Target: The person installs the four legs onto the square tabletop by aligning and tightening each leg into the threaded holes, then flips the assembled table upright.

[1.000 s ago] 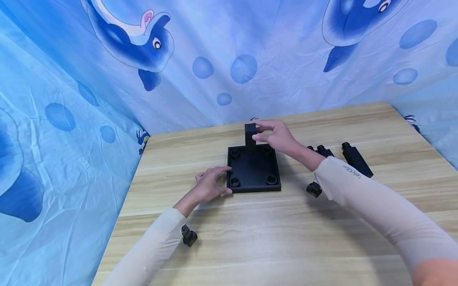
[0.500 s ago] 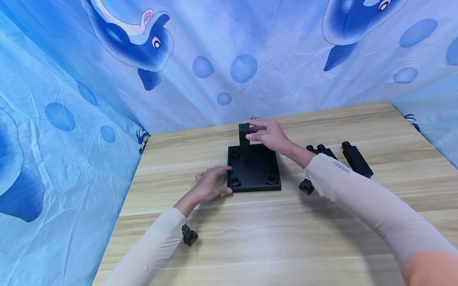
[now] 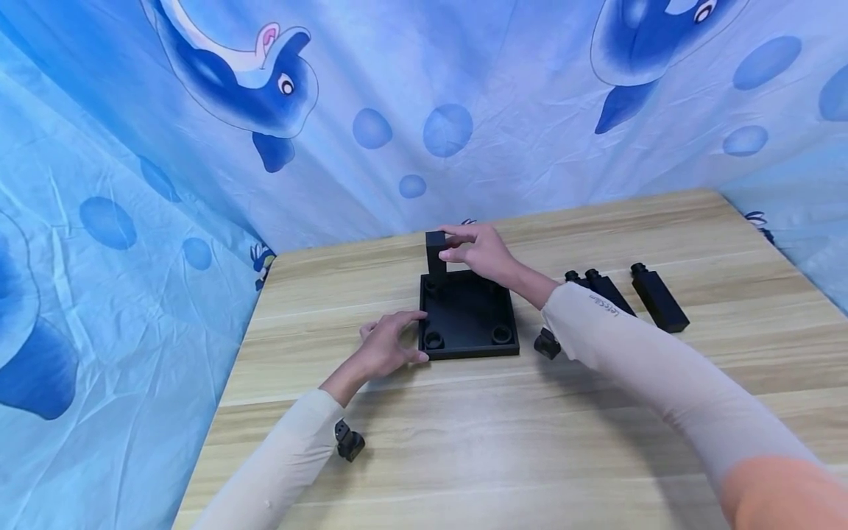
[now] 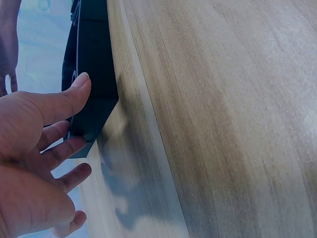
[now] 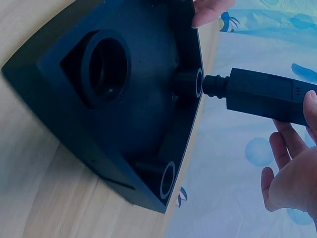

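A square black tray (image 3: 467,316) with a round socket at each corner lies on the table. The right hand (image 3: 482,254) pinches an upright black leg (image 3: 436,258) over its back left corner. In the right wrist view the threaded tip of the leg (image 5: 257,93) is right by the mouth of a socket (image 5: 190,83), and the right hand (image 5: 297,168) holds the far end. Along the tray's left edge, the left hand (image 3: 387,344) touches the side with thumb and fingers spread. The left wrist view shows the left hand (image 4: 44,144) with its thumb against the tray wall (image 4: 96,64).
To the right lie a loose black leg (image 3: 659,298) and two more (image 3: 611,290), partly behind the right sleeve (image 3: 636,346). A blue dolphin-print cloth (image 3: 371,66) hangs behind and left of the wooden table (image 3: 477,442).
The right hand has carried the upright leg leftward across the back of the tray to the back left corner. The left hand has stayed at the tray's left edge.
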Available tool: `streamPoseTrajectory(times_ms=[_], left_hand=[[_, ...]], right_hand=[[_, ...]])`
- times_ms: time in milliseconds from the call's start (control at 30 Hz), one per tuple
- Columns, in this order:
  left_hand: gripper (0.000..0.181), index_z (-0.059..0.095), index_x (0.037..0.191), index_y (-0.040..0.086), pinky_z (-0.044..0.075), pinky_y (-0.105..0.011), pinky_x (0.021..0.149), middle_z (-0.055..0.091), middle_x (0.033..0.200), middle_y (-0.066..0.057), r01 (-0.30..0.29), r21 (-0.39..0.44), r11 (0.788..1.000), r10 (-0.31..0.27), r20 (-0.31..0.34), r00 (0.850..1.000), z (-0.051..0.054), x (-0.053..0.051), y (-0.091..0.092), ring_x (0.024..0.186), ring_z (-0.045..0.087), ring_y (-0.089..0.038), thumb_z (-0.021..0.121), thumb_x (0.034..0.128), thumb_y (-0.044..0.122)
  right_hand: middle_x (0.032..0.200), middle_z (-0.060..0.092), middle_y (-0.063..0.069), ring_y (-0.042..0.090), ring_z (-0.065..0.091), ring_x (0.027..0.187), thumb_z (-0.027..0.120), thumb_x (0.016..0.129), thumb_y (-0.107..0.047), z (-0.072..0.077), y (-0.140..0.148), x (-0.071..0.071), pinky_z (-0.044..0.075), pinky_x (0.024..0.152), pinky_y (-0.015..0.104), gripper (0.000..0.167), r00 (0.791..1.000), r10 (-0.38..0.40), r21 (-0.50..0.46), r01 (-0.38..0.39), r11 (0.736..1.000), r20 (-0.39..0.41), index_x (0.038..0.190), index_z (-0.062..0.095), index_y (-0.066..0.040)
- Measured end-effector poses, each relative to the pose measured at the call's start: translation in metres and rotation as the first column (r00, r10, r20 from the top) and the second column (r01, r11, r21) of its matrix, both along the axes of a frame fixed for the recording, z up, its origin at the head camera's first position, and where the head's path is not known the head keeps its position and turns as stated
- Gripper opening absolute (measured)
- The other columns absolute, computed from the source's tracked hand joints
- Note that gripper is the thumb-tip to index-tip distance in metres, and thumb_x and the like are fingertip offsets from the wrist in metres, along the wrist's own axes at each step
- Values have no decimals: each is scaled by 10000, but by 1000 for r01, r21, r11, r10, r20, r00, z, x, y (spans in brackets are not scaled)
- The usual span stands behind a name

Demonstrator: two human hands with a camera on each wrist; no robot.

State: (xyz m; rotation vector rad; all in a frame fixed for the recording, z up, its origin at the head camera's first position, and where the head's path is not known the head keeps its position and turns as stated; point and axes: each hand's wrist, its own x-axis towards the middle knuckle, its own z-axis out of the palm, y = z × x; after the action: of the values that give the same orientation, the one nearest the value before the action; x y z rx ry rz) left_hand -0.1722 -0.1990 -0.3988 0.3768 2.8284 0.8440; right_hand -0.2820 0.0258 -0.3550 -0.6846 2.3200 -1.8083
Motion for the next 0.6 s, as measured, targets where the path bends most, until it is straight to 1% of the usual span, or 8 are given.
streamPoseTrajectory(times_ms=[133, 233, 433, 600], left_hand=[[715, 524, 1386, 182, 132, -564, 991, 499, 1425, -27, -4, 5, 1000, 4, 4, 1000, -1, 0, 0, 1310, 403, -292, 837, 745, 228], [717, 524, 1387, 182, 130, -563, 992, 500, 1423, -26, -4, 7, 1000, 4, 4, 1000, -2, 0, 0, 1309, 405, -291, 837, 744, 230], [718, 525, 1385, 166, 132, -560, 988, 504, 1419, -36, -2, 11, 1000, 2, -1, 1000, -1, -1, 0, 1304, 409, -295, 839, 742, 222], [715, 525, 1385, 166, 133, -559, 989, 507, 1416, -39, -3, 8, 1000, 3, 0, 1000, -2, -1, 0, 1302, 415, -295, 837, 744, 223]], right_hand=[[1306, 589, 82, 228, 571, 1150, 687, 900, -151, -1, -5, -1, 475, 926, 428, 464, 1000, 20, -2, -20, 1000, -8, 1351, 578, -147], [1291, 597, 88, 229, 577, 1140, 686, 899, -137, -2, -8, -3, 482, 918, 421, 449, 1000, 21, -6, -21, 1000, -15, 1337, 592, -162], [1252, 612, 99, 236, 586, 1113, 674, 902, -102, -5, -10, -4, 500, 892, 409, 433, 1000, 22, -30, -23, 999, -21, 1327, 601, -145], [1218, 637, 117, 234, 612, 1067, 664, 903, -68, -9, -14, -6, 514, 873, 368, 436, 999, 44, -50, -46, 998, -29, 1331, 593, -117]])
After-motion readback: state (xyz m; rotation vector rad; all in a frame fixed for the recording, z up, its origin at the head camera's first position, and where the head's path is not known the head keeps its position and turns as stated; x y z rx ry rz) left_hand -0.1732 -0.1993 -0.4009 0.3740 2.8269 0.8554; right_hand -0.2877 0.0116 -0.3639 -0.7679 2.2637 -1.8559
